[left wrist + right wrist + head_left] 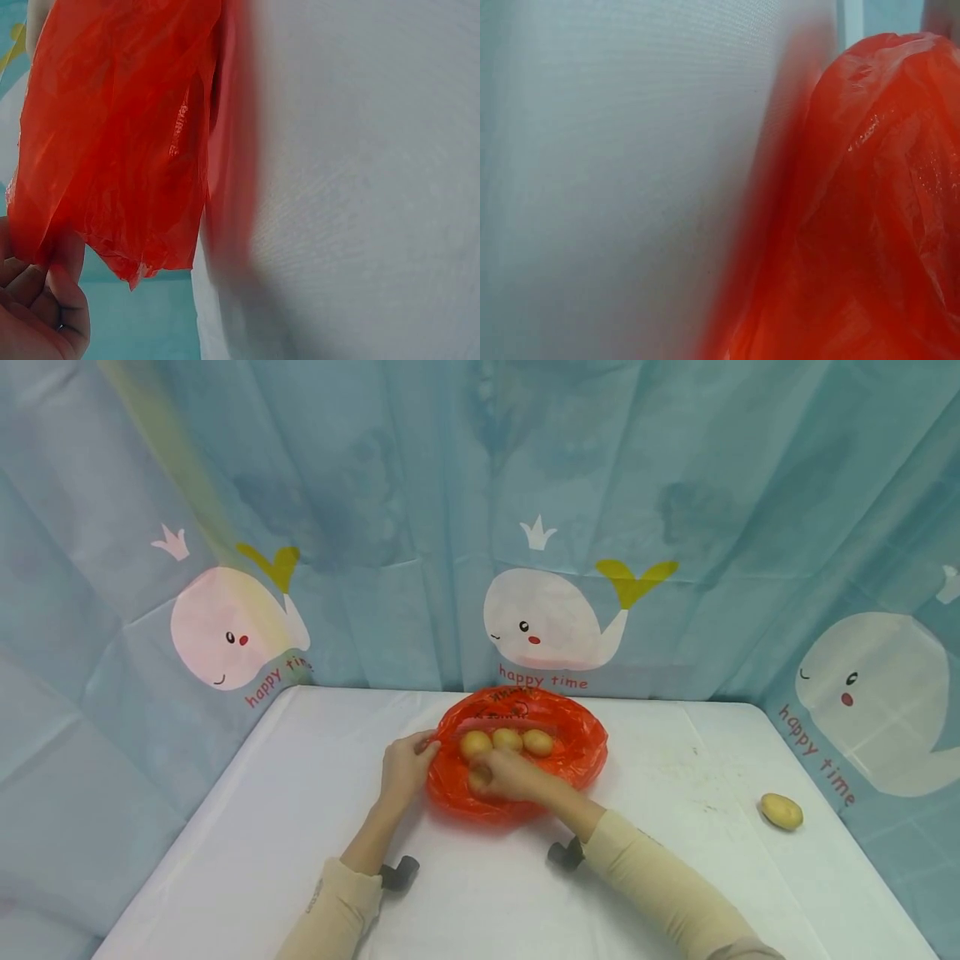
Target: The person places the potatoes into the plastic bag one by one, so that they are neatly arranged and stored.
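A red plastic bag (577, 760) sits open on the white table, its mouth spread wide. Three yellow potatoes (537, 743) lie in a row inside it. My left hand (405, 768) pinches the bag's left rim between thumb and fingers; the left wrist view shows that hand (45, 307) at the edge of the red plastic. Reaching into the bag from the right, my right hand (510, 774) has its fingers curled round another potato (480, 779), partly covered by them. In the right wrist view the bag (877, 210) hides the right hand.
A single potato (782, 811) lies apart near the right edge of the white table (675, 877). Behind the table hangs a blue curtain (405, 627) printed with whales. Dark wrist-camera mounts (401, 873) stick out from both forearms.
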Demonstrator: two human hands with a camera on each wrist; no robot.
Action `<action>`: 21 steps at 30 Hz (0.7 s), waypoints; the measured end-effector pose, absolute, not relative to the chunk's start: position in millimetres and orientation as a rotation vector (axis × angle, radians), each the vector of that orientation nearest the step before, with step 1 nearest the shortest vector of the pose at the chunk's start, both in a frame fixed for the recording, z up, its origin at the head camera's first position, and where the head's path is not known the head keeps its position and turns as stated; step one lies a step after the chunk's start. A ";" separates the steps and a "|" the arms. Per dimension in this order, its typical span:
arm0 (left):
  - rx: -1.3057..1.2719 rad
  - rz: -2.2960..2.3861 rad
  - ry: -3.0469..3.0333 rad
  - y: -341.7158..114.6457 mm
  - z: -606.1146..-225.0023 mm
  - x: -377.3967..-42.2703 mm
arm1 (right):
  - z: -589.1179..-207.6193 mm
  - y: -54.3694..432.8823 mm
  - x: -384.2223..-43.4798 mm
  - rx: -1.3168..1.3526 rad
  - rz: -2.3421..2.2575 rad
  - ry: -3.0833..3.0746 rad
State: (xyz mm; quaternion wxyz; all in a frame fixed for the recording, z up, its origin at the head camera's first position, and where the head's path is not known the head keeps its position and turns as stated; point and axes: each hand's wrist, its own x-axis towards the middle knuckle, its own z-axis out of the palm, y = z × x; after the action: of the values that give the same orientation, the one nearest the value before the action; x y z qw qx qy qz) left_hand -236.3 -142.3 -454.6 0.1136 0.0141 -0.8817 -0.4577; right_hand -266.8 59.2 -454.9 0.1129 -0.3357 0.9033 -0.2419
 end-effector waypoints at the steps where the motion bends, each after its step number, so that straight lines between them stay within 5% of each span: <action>1: 0.044 -1.344 -2.589 -142.1 -454.4 -236.2 | -454.9 59.8 -266.6 -0.977 -0.713 2.649; 21: 0.035 -1.345 -2.598 -145.1 -454.3 -235.3 | -434.8 80.3 -261.3 -0.921 -0.805 2.654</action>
State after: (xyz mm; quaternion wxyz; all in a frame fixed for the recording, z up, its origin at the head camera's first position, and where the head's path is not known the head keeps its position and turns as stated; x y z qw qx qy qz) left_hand -235.3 -145.1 -454.3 0.1079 0.0120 -0.8829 -0.4569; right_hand -261.3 80.3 -434.8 0.1093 -0.3132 0.9028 -0.2738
